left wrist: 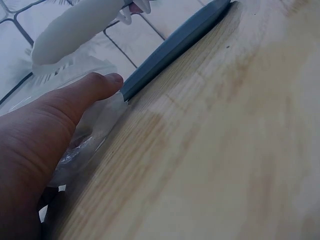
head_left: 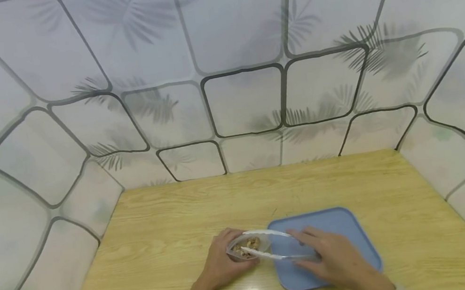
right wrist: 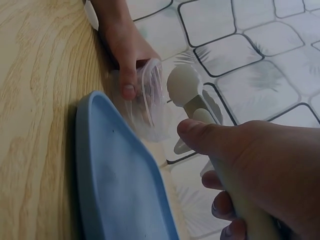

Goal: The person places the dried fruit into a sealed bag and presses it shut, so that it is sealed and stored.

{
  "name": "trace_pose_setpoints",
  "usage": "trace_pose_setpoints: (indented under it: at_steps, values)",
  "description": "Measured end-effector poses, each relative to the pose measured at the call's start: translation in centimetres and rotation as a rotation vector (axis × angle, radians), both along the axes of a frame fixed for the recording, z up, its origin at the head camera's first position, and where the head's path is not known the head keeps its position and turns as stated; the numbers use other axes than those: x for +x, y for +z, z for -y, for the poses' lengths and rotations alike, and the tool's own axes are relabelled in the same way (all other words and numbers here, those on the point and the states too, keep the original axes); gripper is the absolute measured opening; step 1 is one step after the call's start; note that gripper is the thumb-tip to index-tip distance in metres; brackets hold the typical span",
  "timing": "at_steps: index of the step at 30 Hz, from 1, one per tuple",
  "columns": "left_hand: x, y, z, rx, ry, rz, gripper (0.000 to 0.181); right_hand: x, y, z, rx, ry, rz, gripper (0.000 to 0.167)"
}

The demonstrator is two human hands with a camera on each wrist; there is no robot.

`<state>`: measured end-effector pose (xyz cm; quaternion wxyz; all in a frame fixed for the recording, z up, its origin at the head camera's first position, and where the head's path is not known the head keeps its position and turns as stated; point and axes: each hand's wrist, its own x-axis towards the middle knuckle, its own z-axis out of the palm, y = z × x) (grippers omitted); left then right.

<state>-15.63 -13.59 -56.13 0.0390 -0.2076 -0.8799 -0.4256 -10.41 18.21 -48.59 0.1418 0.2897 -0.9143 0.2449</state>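
Walnut pieces, head view: what look like walnut pieces (head_left: 251, 243) lie inside a clear plastic bag (head_left: 265, 243), brown, knobbly and broken small; its mouth gapes up toward us.
Bag to hands, head view: we see the bag in the left hand (head_left: 223, 259), the nearer one; from the right hand (head_left: 333, 253) it lies to the left.
Tongs' long axis, head view: the tongs (head_left: 262, 254) run nearly level from the right hand leftward to the bag, arms spread, with the nearer tip over the bag's mouth.
Tray, head view: a blue tray (head_left: 339, 228) sits on the wood-grain table (head_left: 172, 217), just beside the bag and below the right hand.
Left hand, left wrist view: we find the thumb along the crinkled bag, the hand partly closed round it; the far fingers are mostly hidden. A white, rounded tong tip hangs above the thumb.
Right hand, right wrist view: its fingers curl round the pale handle of the tongs, thumb laid along the upper side.
Bag's look, right wrist view: we make out a filmy, see-through wall with ridged lines near the mouth; its contents are too blurred to tell.
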Motion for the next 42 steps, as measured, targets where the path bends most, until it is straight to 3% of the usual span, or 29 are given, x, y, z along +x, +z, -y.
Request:
trace_pose_setpoints:
  at_steps: [5,10,16,27,30,34,37,42]
  values:
    - [0.0,0.2,0.1,-0.005,0.005,0.000,0.067,0.5,0.1,-1.4,-0.057,-0.054,-0.001,0.072]
    - [0.1,0.3,0.0,0.001,0.014,0.032,0.069,1.4,-0.3,-3.4,-0.096,-0.166,-0.008,0.089]
    - [0.3,0.1,-0.2,0.009,0.014,0.049,0.069,2.2,-1.4,-6.7,-0.149,-0.284,-0.107,0.113]
    - [0.1,0.2,-0.2,0.007,0.013,0.024,0.069,2.6,-2.6,-10.2,-0.226,-0.522,-0.091,0.109]
    - [0.2,0.2,-0.2,0.014,0.007,0.022,0.068,2.7,-2.3,-10.7,-0.196,-0.605,-0.031,0.104]
    - [0.1,0.2,-0.2,0.011,0.004,0.017,0.068,2.6,-1.6,-11.3,-0.133,-0.699,0.144,0.105]
    - [0.0,0.2,-0.2,0.022,0.002,0.031,0.067,2.3,-1.4,-11.7,-0.111,-0.735,0.251,0.111]
    - [-0.1,0.3,0.0,0.049,0.009,0.094,0.065,1.6,-1.6,-12.5,-0.087,-0.779,0.358,0.120]
